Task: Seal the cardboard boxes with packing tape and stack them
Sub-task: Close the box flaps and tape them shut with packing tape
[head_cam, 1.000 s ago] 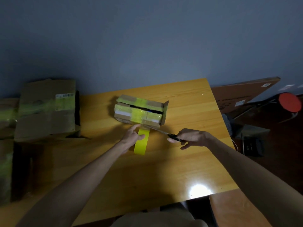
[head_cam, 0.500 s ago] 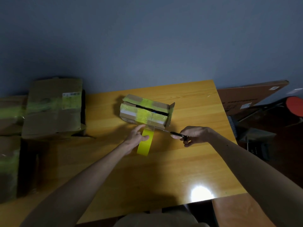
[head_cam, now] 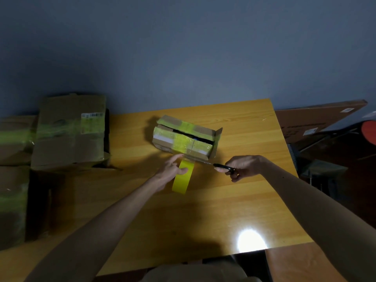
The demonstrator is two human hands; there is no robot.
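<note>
at the far left i see taped cardboard boxes (head_cam: 14, 139) stacked in the gloom, with a lower box (head_cam: 12, 204) beneath them. just beside them a larger box (head_cam: 69, 131) wrapped in greenish tape carries a white label near its upper right corner.

the wooden table (head_cam: 203, 216) fills the middle. the small cardboard box (head_cam: 183, 139) i am working on sits toward the table's far side, its top flaps not fully closed, a dark gap between them, yellow tape crossing the top and front, and one end flap sticking out on the right.

my left hand (head_cam: 169, 170) is just below the box's near edge. it holds the yellow tape roll (head_cam: 183, 179), thumb across the band, index finger stretched up to the box. the roll stands on edge, its upper end meeting the bottom of the box front.

right of that, the scissors (head_cam: 220, 165) point at the box's near lower corner, blade tips touching or nearly so; i cannot tell which. my right hand (head_cam: 244, 166) is clenched round the dark handles.

a bright light reflection (head_cam: 251, 240) glares on the table's near right part. beyond the right edge a flat brown carton (head_cam: 317, 119) leans, and a red round object (head_cam: 371, 131) sits at the frame's edge.
</note>
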